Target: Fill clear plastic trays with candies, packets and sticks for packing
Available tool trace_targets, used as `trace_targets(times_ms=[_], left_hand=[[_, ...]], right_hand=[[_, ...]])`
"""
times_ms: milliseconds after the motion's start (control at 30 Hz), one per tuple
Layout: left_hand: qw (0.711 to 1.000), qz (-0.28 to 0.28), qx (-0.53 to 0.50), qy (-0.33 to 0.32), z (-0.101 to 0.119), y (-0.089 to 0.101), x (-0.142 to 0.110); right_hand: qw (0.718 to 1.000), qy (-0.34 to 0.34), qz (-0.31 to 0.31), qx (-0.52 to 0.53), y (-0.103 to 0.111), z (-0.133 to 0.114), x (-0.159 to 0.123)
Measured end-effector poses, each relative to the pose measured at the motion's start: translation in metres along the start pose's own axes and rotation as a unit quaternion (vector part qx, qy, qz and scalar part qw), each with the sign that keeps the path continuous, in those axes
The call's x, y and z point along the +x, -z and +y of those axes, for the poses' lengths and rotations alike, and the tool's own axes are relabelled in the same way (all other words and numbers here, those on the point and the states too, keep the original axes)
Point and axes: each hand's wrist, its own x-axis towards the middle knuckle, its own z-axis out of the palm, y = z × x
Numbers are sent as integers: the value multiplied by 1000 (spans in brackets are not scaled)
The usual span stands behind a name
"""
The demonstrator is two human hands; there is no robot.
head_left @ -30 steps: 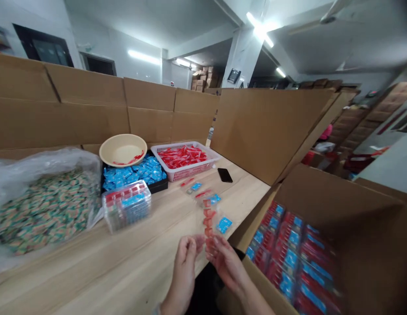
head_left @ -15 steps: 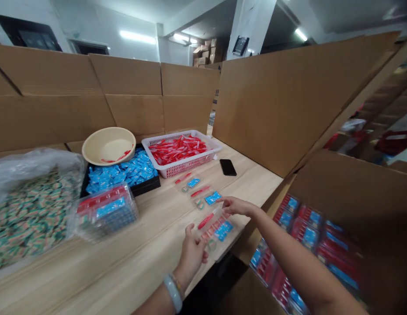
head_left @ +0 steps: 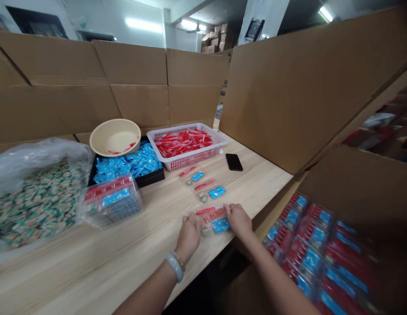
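Note:
A small clear case (head_left: 212, 219) with red and blue items inside lies flat on the wooden table (head_left: 131, 258) near its front edge. My left hand (head_left: 189, 234) rests on the case's left end and my right hand (head_left: 238, 218) on its right end, fingers curled over the edges. Two more filled clear cases (head_left: 203, 183) lie in a row just beyond it.
At the back stand a white basket of red packets (head_left: 186, 146), a black tray of blue sachets (head_left: 131, 162), a beige bowl (head_left: 115, 136) and a black phone (head_left: 234, 162). A clear box (head_left: 111, 200) and a bag of green sachets (head_left: 33, 201) sit left. A carton of packed cases (head_left: 318, 245) stands right.
The case was held up between both hands, then lowered; it now lies flat on the table with both hands pressing at its ends.

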Motion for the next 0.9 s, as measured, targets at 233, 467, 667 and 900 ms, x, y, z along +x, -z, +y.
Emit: trace_targets(times_ms=[233, 467, 667, 900], left_hand=[[996, 3, 91, -20, 10, 18, 23], [995, 5, 98, -5, 0, 12, 26], [988, 24, 151, -2, -35, 41, -10], [938, 134, 314, -58, -84, 111, -74]], right_hand=[[998, -41, 18, -35, 8, -27, -5], [997, -10, 59, -46, -12, -21, -7], [994, 109, 15, 4, -27, -37, -39], [986, 127, 106, -12, -19, -74, 29]])
